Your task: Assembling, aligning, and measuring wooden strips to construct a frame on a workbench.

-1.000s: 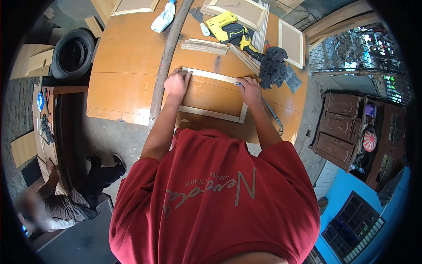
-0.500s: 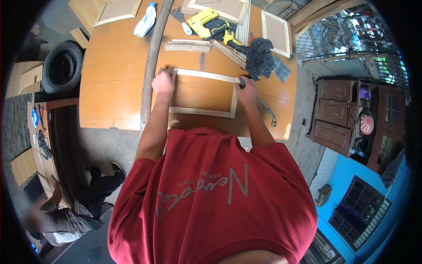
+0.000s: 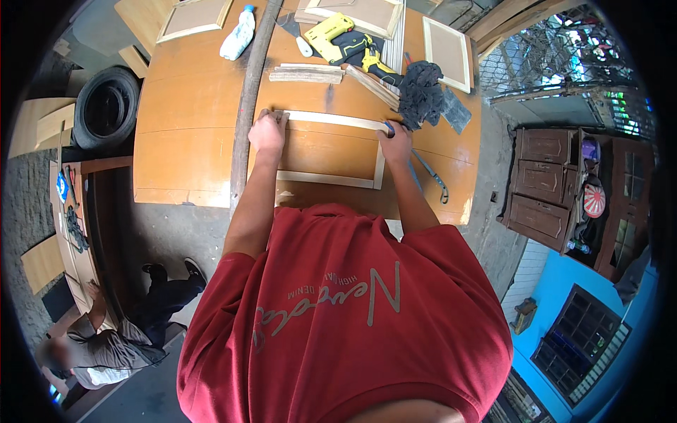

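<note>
A light wooden frame [image 3: 333,120] lies flat on the brown table in front of me. My left hand [image 3: 269,132] is closed round its far left corner. At the far right corner, my right hand [image 3: 396,141] is closed on the dark blue handle of what looks like a hacksaw [image 3: 436,182]; its thin, hook-ended bow shows beyond my wrist, pointing back toward me. The hand rests against the frame. My left forearm hides the frame's left side, and the fingers cover much of the handle.
Behind the frame lie wood strips [image 3: 305,73], a yellow-and-black power tool [image 3: 334,41], a dark cloth bundle [image 3: 421,88] and finished-looking panels [image 3: 447,53]. A long pole [image 3: 248,106] crosses the table at left, beside a plastic bottle [image 3: 238,35]. Another person [image 3: 116,345] sits at lower left.
The view has shifted slightly, moving everything a little to the right. The saw has turned a bit in my right hand, so a second, blue edge now shows. Both hands stay at the frame's corners.
</note>
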A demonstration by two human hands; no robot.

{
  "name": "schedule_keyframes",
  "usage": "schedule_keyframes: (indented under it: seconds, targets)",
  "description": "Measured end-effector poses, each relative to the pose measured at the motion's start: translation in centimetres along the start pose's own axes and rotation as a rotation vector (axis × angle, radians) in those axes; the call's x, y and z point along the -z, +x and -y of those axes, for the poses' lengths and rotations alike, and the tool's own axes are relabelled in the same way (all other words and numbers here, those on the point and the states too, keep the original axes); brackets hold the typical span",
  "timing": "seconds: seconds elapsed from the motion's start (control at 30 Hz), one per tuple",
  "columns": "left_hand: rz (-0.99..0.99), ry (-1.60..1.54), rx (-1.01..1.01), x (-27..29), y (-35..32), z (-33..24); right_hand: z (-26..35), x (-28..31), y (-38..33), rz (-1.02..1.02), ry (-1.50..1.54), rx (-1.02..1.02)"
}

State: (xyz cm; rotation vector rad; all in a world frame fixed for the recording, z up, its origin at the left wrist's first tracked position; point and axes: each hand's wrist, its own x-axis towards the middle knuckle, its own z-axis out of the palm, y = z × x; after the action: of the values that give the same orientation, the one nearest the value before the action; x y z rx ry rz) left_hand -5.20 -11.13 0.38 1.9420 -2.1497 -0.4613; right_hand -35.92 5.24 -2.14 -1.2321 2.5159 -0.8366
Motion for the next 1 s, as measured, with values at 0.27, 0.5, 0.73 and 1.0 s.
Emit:
schedule_keyframes:
  seconds: [0.27,0.5,0.73,1.0]
  targets:
    - [-0.003,-0.015,-0.029,0.5,-0.3,-0.4,-1.3,0.3,0.6,0.119,0.109,0.078]
    - [-0.035,-0.043,-0.037,0.7,-0.5,-0.4,-0.5,1.3,0.5,0.16,0.109,0.084]
    - [-0.008,-0.025,-0.034,0.7,-0.5,-0.6,-1.4,1.0,0.7,0.155,0.108,0.125]
    - [-0.037,-0.046,-0.028,0.7,-0.8,-0.4,-0.9,1.0,0.9,0.178,0.058,0.13]
